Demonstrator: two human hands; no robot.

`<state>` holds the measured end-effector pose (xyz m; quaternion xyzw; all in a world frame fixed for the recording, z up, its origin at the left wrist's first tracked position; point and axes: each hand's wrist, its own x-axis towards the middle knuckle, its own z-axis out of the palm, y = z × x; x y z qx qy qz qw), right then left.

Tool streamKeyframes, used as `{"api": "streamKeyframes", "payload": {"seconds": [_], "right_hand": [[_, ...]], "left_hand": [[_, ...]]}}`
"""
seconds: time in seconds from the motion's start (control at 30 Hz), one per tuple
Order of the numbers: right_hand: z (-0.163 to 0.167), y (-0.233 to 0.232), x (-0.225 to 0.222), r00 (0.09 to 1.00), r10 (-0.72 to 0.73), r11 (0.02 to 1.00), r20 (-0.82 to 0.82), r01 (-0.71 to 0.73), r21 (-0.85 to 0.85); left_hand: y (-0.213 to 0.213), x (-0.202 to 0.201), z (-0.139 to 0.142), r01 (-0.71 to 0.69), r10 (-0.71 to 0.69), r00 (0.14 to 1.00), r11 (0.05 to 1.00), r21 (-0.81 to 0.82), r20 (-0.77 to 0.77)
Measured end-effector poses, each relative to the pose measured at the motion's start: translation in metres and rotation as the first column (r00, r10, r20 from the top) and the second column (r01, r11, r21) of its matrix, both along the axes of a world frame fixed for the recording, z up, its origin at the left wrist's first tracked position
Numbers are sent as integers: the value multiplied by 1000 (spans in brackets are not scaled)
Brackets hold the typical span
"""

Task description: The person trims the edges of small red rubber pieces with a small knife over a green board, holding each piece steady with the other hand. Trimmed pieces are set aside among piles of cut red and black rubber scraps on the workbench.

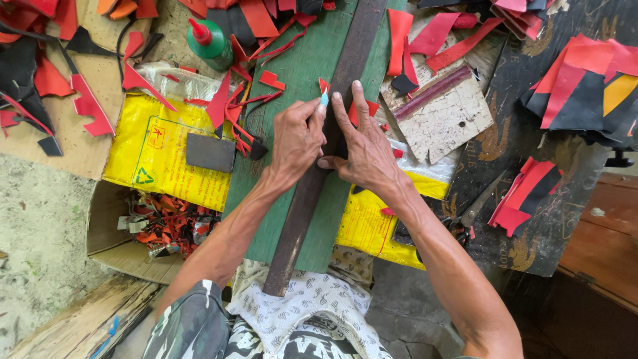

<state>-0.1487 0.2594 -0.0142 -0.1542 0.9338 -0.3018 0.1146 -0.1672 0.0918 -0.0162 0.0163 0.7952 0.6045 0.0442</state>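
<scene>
A long dark metal bar [302, 213] lies lengthwise on a green board [302, 73] over my lap. My right hand [362, 149] presses flat on the bar, fingers spread and pointing away from me. My left hand [298, 136] is closed around a small light-blue tool [324, 100], its tip set against the bar's left edge beside a small red scrap [323, 84]. The two hands touch each other at the bar.
Red and black offcuts [229, 106] litter the board and a yellow bag [153, 149]. A green glue bottle [209, 41] stands at the back, a dark block [210, 152] at left, scissors [475, 209] at right, a box of scraps [166, 223] below left.
</scene>
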Motion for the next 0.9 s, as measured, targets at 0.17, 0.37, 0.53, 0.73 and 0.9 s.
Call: {"api": "streamKeyframes", "payload": {"seconds": [0.17,0.37,0.53,0.73,0.9], "right_hand": [[3,1,0,1000,4,1000,-3,-4,-13],[2,2,-1,1000,8,1000,-7,-8,-19],[2,1,-1,1000,3,1000,5,-3,3],[1,-3,-2,1000,4,996,26,-7,84],[0,-5,-2,1000,17,995,-24,-15,99]], "left_hand": [[0,-9,1,22,-35,996,989,-144,-87],[-1,-13,-2,33,-68,987,972,-231,-142],[0,-16,-5,59,-118,977,950,-308,-177],[0,-15,-9,78,-125,982,950,-303,-141],[1,-12,-10,77,-122,983,954,-290,-140]]}}
